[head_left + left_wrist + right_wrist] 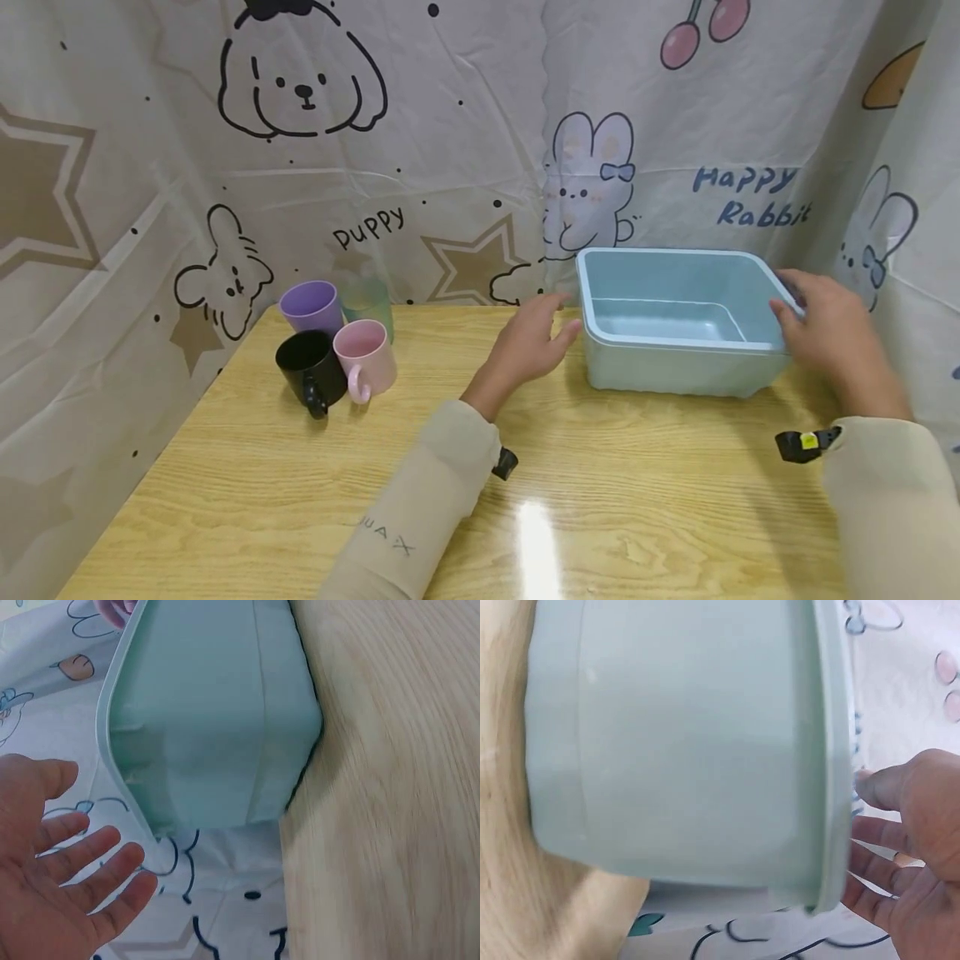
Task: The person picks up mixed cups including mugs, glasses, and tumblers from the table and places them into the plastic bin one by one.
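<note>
A light blue-green plastic bin point(686, 367), open at the top, stands upright at the back right of the table. Beside its left end is my left hand point(531, 340), fingers spread and relaxed; a gap shows between them and the bin wall point(202, 720) in the left wrist view. At the opposite end, my right hand point(832, 333) has its thumb and fingertips right at the rim. The right wrist view shows those fingers point(881, 866) loosely extended, partly hidden behind the rim point(836, 787).
Grouped at the back left of the wooden table point(247, 508) are a purple cup point(311, 308), a translucent green cup point(375, 308), a black mug point(315, 371) and a pink mug point(371, 367). Printed curtain point(465, 167) hangs close behind and along both sides.
</note>
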